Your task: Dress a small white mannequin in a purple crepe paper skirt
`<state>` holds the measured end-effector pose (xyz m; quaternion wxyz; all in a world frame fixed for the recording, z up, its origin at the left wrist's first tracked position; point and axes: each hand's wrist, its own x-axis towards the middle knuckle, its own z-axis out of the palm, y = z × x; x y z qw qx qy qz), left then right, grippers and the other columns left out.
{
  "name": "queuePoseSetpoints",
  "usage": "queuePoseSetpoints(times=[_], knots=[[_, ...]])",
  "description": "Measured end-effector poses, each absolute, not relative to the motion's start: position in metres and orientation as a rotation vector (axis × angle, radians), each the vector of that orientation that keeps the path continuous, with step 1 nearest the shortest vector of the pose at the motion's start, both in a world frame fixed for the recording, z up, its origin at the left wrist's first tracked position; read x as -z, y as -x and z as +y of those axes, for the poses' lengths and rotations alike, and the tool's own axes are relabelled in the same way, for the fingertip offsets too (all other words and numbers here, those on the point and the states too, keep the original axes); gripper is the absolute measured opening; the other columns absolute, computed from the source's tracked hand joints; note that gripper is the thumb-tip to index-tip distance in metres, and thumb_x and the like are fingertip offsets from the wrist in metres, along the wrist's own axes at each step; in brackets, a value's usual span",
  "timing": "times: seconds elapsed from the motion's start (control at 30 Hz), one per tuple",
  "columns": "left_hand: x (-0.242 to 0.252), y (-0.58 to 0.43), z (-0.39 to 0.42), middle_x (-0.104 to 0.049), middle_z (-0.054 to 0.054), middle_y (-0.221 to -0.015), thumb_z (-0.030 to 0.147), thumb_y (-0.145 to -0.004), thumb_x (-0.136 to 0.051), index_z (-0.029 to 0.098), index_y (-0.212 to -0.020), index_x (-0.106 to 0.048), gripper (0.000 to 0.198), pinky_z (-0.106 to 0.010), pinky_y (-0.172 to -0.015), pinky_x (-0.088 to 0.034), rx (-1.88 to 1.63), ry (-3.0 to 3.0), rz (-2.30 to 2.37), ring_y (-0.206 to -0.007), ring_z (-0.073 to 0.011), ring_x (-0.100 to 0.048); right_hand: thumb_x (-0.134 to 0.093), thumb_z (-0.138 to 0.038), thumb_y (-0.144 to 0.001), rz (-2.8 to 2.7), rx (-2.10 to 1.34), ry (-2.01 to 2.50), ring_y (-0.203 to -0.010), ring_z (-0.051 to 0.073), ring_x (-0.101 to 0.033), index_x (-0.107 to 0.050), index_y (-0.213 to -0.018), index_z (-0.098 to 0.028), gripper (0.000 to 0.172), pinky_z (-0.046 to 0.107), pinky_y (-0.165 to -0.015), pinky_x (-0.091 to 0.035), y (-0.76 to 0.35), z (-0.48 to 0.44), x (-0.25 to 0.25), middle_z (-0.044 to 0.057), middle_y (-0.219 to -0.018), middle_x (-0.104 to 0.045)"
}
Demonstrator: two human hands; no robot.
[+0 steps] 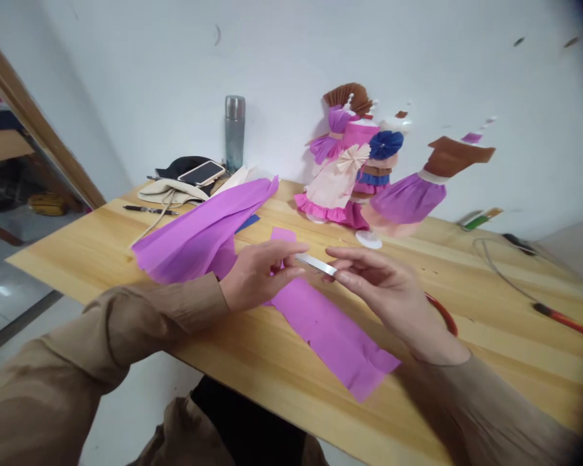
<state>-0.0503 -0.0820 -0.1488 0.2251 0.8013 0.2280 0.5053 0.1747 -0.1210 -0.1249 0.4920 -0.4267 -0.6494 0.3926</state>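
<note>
A small flat whitish strip is held level between both hands above the table. My left hand pinches its left end between thumb and fingers. The right end is gripped by my right hand, thumb in front and fingers behind. Beneath the hands a long purple paper strip lies slantwise on the wooden table. A larger folded purple sheet rests beside my left forearm. Red scissor-like handles are partly hidden behind my right hand.
Several small paper dresses on stands are by the wall, with another brown and purple dress to their right. At the back left are a thermos, phone and pen. A red-handled tool lies far right.
</note>
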Motion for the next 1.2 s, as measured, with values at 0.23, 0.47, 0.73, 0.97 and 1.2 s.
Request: queuePoseSetpoints(times=[0.23,0.47,0.73,0.97,1.2], knots=[[0.149,0.059,-0.067,-0.067,-0.003,-0.082,0.014,-0.088,-0.061,0.015,-0.099,-0.072,0.016,-0.021,-0.064,-0.048,-1.454,-2.250,0.679,-0.069,-0.0086,-0.057,-0.079,-0.033,-0.082,-1.601,-1.001,0.953,-0.065,0.012,-0.072,-0.078,-0.106,-0.030,0.023,0.022,-0.064,-0.059,-0.186,-0.111,0.131,0.001,-0.075,-0.074],[0.155,0.056,-0.072,-0.069,-0.006,-0.095,0.016,-0.090,-0.061,0.016,-0.108,-0.068,0.019,-0.022,-0.067,-0.053,-1.459,-2.328,0.499,-0.078,-0.0109,-0.063,-0.080,-0.035,-0.081,-1.541,-1.101,0.850,-0.053,0.012,-0.067,-0.078,-0.105,-0.027,0.025,0.026,-0.059,-0.059,-0.185,-0.109,0.137,0.000,-0.065,-0.072],[0.158,0.055,-0.071,-0.074,-0.009,-0.094,0.019,-0.091,-0.062,0.014,-0.110,-0.068,0.020,-0.026,-0.077,-0.058,-1.532,-2.277,0.478,-0.083,-0.0141,-0.069,-0.082,-0.029,-0.079,-1.564,-1.010,0.863,-0.052,0.011,-0.066,-0.079,-0.098,-0.027,0.020,0.023,-0.053,-0.056,-0.176,-0.118,0.133,-0.001,-0.063,-0.072],[0.159,0.057,-0.076,-0.074,-0.010,-0.101,0.022,-0.091,-0.059,0.015,-0.118,-0.068,0.029,-0.022,-0.069,-0.057,-1.320,-1.986,0.606,-0.089,-0.0141,-0.070,-0.082,-0.033,-0.078,-1.457,-1.045,0.881,-0.051,0.011,-0.063,-0.079,-0.099,-0.028,0.022,0.024,-0.054,-0.055,-0.187,-0.117,0.139,0.000,-0.064,-0.072],[0.154,0.057,-0.071,-0.068,-0.014,-0.121,0.029,-0.083,-0.072,0.014,-0.124,-0.066,0.044,-0.026,-0.068,-0.060,-0.921,-1.482,0.573,-0.083,-0.0147,-0.072,-0.087,-0.042,-0.071,-1.273,-1.090,0.835,-0.043,0.008,-0.051,-0.080,-0.091,-0.033,0.023,0.028,-0.058,-0.056,-0.191,-0.113,0.145,-0.007,-0.048,-0.056]])
